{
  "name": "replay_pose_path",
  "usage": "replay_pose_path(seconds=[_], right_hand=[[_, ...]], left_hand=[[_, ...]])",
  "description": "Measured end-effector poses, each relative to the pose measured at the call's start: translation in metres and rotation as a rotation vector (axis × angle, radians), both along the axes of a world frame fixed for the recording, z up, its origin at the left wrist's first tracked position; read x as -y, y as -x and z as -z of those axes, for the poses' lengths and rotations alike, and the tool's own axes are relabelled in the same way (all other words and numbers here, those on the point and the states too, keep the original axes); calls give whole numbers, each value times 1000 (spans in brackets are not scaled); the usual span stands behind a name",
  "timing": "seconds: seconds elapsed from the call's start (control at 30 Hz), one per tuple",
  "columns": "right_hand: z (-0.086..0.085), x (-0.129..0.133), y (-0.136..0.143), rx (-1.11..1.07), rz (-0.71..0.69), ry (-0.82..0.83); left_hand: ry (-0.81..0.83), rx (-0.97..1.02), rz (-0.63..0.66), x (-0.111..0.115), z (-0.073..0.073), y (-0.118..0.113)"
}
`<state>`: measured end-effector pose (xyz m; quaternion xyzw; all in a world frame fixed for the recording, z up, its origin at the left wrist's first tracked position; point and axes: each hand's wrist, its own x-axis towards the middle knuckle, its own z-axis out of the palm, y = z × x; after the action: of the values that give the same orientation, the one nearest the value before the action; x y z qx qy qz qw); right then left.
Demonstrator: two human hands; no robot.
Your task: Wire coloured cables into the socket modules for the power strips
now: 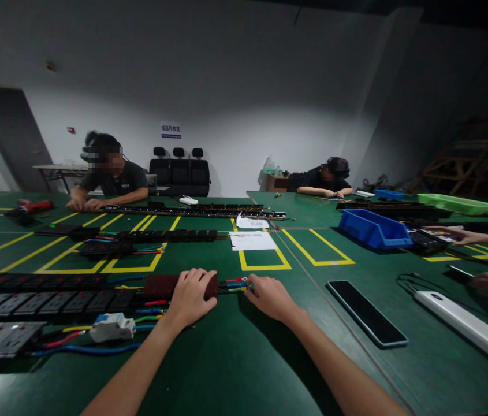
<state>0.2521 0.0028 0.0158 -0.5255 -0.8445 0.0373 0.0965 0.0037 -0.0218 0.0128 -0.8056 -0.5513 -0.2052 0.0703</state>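
My left hand (192, 297) rests over the right end of a dark red block (157, 286), its fingers curled round it. Coloured wires (230, 285) come out of the block's right end. Closed on the ends of these wires are the fingertips of my right hand (268, 294). Left of my hands lie rows of black socket strips (48, 303). Beside them, nearer to me, is a white breaker (112, 327) with blue, red and yellow wires.
A phone (367, 314), a white power bank (466, 325) and a blue bin (373, 229) lie to the right. Another person's hands (481, 237) are at the right edge. Two people sit across the green table (209, 370). White papers (253, 241) lie ahead.
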Motion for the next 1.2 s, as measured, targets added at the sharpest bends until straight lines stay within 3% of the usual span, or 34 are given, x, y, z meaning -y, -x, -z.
replay_pose_path(seconds=[0.8,1.2], right_hand=[[-2,1,0,-6,17,11],[-3,0,-2,-174,6,-103]], left_hand=[[-34,-2,14,-1,3,1],[-111,55,-36,2,-6,-1]])
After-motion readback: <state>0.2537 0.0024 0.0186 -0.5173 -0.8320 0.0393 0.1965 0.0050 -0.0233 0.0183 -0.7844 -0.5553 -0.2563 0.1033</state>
